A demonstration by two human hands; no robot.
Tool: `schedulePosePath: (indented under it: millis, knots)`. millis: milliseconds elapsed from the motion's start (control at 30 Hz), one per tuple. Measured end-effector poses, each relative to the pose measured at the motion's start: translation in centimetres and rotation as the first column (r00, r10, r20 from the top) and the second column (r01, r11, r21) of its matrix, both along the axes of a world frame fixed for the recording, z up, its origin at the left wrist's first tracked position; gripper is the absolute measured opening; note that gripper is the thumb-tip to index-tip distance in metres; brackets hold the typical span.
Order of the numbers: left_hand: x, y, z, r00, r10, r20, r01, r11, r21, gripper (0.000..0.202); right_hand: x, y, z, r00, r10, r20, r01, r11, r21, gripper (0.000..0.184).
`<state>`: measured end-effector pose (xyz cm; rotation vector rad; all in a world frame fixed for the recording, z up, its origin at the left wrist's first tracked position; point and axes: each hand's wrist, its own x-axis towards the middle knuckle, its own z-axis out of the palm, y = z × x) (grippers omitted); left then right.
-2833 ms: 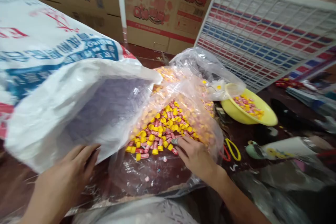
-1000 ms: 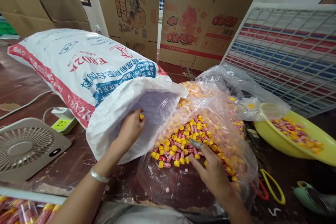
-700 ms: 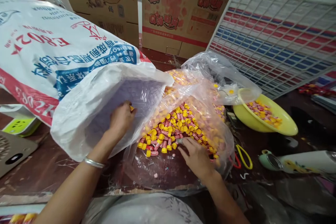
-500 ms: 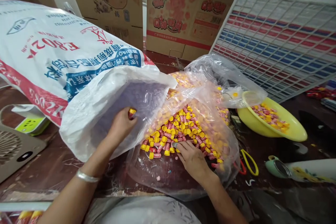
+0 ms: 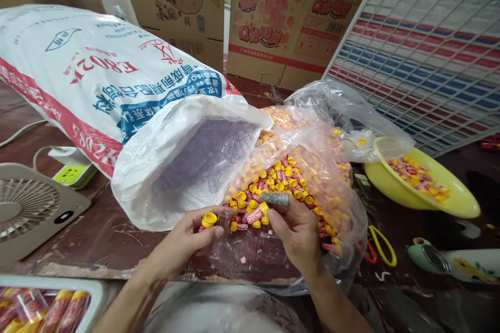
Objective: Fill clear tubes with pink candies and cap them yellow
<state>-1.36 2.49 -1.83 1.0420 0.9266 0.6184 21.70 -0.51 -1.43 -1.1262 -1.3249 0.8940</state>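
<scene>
My left hand (image 5: 191,239) is closed around a small yellow-capped tube (image 5: 210,220); its fingers hide most of it. My right hand (image 5: 299,229) pinches another tube, pink-and-white patterned with a yellow end (image 5: 255,214), between thumb and fingers. Grey tape (image 5: 275,198) wraps its index finger. Both hands are close together in front of a heap of small red tubes with yellow caps (image 5: 287,174), which spills from a clear plastic bag (image 5: 344,208). To the left, the white woven sack (image 5: 133,182) gapes toward the heap, with clear empty-looking tubes (image 5: 211,156) inside.
A yellow basin (image 5: 457,205) with more small pieces stands right, near yellow-handled scissors (image 5: 383,247) and a flowered bottle (image 5: 464,265). A fan (image 5: 31,208) and power strip (image 5: 76,169) are left. A tray of larger tubes (image 5: 96,291) sits lower left. Cardboard boxes (image 5: 281,31) and a white grid rack (image 5: 414,62) stand behind.
My left hand has come out of the sack's mouth toward me, still holding its tube. The right hand has lifted from the heap with a tube. The view has shifted left.
</scene>
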Motion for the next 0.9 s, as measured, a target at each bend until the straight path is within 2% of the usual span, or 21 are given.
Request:
schedulePosePath:
  millis: [100, 200, 300, 367, 433, 500, 567, 667, 733, 800, 833, 867, 900]
  knots:
    - [1.0, -0.7, -0.2, 0.997, -0.062, 0.051, 0.061, 0.998, 0.03, 0.044, -1.0, 0.1, 0.5, 0.997, 0.056, 0.053, -0.058, 0.998, 0.031, 0.017]
    - [1.3, -1.0, 0.1, 0.992, -0.075, 0.1, 0.072, 0.997, 0.033, 0.035, -1.2, 0.0, 1.1, 0.971, 0.102, 0.218, -0.115, 0.992, 0.047, 0.012]
    - [1.5, -1.2, 0.1, 0.987, -0.043, 0.155, 0.048, 0.998, -0.03, 0.034, -1.2, -0.1, 1.7, 0.906, 0.182, 0.382, -0.245, 0.961, 0.124, 0.016]
    - [1.8, -1.4, -0.2, 0.983, 0.019, 0.18, -0.005, 0.997, -0.076, 0.035, -1.4, -0.1, 1.5, 0.854, 0.199, 0.481, -0.331, 0.921, 0.206, 0.029]
    - [2.2, -1.6, -0.6, 0.977, 0.091, 0.194, -0.07, 0.991, -0.115, 0.039, -1.9, -0.3, 0.7, 0.814, 0.131, 0.566, -0.343, 0.895, 0.285, 0.052]
    - [2.8, -1.9, -0.9, 0.969, 0.129, 0.21, -0.1, 0.984, -0.146, 0.041, -2.4, -0.6, -0.4, 0.796, 0.013, 0.605, -0.285, 0.89, 0.355, 0.064]
    - [3.4, -2.2, -0.8, 0.963, 0.112, 0.246, -0.071, 0.983, -0.172, 0.04, -3.0, -0.9, -1.2, 0.795, -0.061, 0.603, -0.228, 0.892, 0.391, 0.063]
    - [3.9, -2.2, -0.3, 0.955, 0.064, 0.29, -0.013, 0.984, -0.175, 0.044, -3.2, -1.2, -1.2, 0.775, -0.019, 0.632, -0.276, 0.889, 0.365, 0.063]
    - [3.4, -1.6, 0.2, 0.982, 0.003, 0.188, 0.014, 0.996, -0.093, 0.042, -2.5, -1.1, -0.7, 0.722, 0.05, 0.69, -0.35, 0.886, 0.303, 0.074]
    - [2.0, -0.2, 0.5, 0.996, -0.005, -0.094, 0.016, 0.993, 0.113, 0.03, -0.9, -0.9, -0.3, 0.687, 0.07, 0.723, -0.334, 0.915, 0.228, 0.09]
    - [1.1, 0.7, 0.6, 0.959, 0.06, -0.276, 0.014, 0.965, 0.261, 0.024, 0.2, -0.7, -0.3, 0.691, 0.035, 0.722, -0.269, 0.939, 0.213, 0.089]
    - [0.2, 1.7, 0.6, 0.876, 0.17, -0.452, 0.037, 0.91, 0.414, 0.017, 1.3, -0.5, -0.5, 0.7, -0.028, 0.713, -0.178, 0.961, 0.212, 0.081]
    - [-0.8, 2.9, 0.5, 0.746, 0.303, -0.592, 0.093, 0.834, 0.544, 0.014, 2.4, -0.3, -0.8, 0.703, -0.096, 0.705, -0.085, 0.972, 0.217, 0.065]
